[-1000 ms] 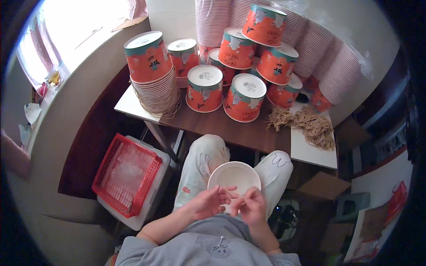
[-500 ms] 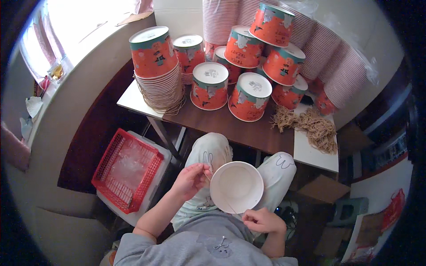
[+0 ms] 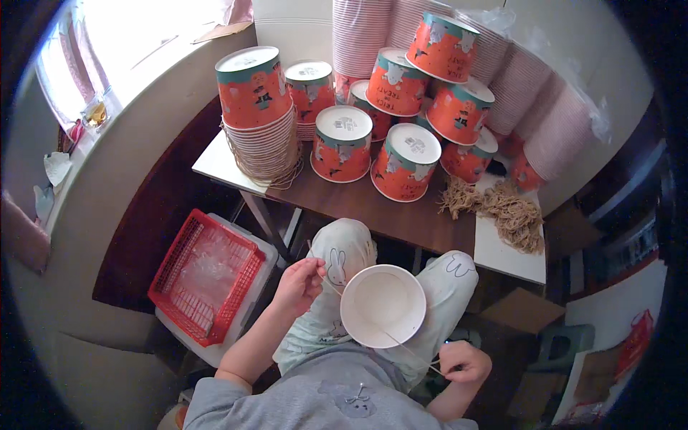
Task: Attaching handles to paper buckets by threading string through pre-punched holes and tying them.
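A white-lined paper bucket (image 3: 380, 309) rests between my thighs with its mouth facing up. A thin tan cord (image 3: 414, 351) runs from inside it over the near right rim to my right hand (image 3: 466, 362), whose fingers are closed on it. On the other side, my left hand (image 3: 301, 284) is pinched round cord that leads to the bucket's left rim, and a short end sticks up above the fingers. Neither hand touches the bucket. Where the cord passes through the bucket wall is too small to make out.
Upside-down orange and green paper buckets (image 3: 342, 147) stand on the brown table (image 3: 337, 190), one tall stack (image 3: 254, 93) draped with cord. Tan cord bundles (image 3: 512, 215) lie at right. Tall nested stacks (image 3: 559, 129) stand behind. A red basket (image 3: 159, 283) sits at lower left.
My right hand has moved right and outward, drawing a longer stretch of cord from the bucket. My left hand has shifted slightly left, away from the rim.
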Demonstrator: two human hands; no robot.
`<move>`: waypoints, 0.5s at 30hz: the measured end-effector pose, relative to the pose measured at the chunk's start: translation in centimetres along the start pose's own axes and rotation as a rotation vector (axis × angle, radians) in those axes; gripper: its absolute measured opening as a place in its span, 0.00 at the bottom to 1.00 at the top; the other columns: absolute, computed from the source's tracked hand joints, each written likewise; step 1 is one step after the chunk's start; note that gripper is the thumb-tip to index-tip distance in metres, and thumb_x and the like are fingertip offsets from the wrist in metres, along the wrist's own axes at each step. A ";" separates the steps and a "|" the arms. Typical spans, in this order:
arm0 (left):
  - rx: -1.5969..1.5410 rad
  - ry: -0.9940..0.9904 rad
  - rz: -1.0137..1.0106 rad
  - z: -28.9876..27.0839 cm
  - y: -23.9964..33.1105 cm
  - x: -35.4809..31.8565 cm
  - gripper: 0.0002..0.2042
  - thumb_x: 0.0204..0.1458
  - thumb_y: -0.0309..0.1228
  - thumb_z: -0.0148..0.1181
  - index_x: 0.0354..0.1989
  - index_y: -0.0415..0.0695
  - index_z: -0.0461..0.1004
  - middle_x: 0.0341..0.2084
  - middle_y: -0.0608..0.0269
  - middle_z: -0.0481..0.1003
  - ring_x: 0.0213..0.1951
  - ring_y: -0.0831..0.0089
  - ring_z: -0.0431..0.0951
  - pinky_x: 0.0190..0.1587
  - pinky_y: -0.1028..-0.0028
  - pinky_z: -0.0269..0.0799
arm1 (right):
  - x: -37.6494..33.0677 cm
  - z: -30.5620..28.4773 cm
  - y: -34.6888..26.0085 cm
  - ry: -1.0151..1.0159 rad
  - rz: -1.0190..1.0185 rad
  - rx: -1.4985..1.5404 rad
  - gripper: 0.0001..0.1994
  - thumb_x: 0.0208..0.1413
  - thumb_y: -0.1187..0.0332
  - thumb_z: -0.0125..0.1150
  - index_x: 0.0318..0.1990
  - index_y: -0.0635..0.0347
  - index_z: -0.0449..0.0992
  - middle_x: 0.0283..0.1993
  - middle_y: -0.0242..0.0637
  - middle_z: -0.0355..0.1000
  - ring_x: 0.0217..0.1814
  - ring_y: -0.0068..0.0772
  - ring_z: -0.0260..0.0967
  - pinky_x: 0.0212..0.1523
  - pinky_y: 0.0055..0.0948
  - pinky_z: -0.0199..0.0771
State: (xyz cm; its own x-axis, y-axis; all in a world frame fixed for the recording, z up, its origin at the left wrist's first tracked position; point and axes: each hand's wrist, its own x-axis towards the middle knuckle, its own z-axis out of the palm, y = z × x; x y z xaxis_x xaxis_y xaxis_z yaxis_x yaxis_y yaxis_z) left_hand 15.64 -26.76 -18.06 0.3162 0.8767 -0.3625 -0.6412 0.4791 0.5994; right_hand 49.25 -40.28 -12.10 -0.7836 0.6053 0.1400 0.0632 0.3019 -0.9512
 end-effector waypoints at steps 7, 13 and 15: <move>0.612 0.014 0.266 0.8 -2.0 -0.8 0.08 0.52 0.28 0.49 0.30 0.38 0.73 0.23 0.68 0.70 0.25 0.83 0.66 0.27 0.82 0.61 | 0.7 1.3 1.7 0.922 0.019 -0.158 0.05 0.33 0.71 0.53 0.17 0.58 0.64 0.39 0.42 0.63 0.42 0.34 0.57 0.47 0.34 0.54; 0.899 -0.163 0.435 2.8 -5.6 -2.6 0.06 0.50 0.26 0.52 0.34 0.40 0.75 0.27 0.62 0.72 0.33 0.76 0.71 0.36 0.79 0.65 | 8.2 4.0 3.5 0.697 0.273 1.062 0.04 0.50 0.79 0.44 0.27 0.60 0.64 0.29 0.38 0.62 0.24 0.21 0.60 0.22 0.15 0.61; 0.943 -0.250 0.504 2.9 -6.1 -3.0 0.06 0.49 0.25 0.53 0.33 0.40 0.75 0.27 0.61 0.72 0.31 0.76 0.71 0.34 0.79 0.65 | 10.6 4.9 5.1 0.742 0.299 1.042 0.03 0.50 0.79 0.45 0.30 0.61 0.66 0.30 0.35 0.62 0.25 0.19 0.60 0.23 0.14 0.61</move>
State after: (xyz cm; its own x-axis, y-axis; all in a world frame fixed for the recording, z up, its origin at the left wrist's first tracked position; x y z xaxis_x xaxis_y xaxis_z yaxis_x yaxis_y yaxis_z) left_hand 20.66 -32.20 -18.56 0.3695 0.9139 0.1682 0.0214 -0.1893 0.9817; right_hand 38.17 -35.96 -16.77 -0.2775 0.9083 -0.3131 -0.5916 -0.4184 -0.6892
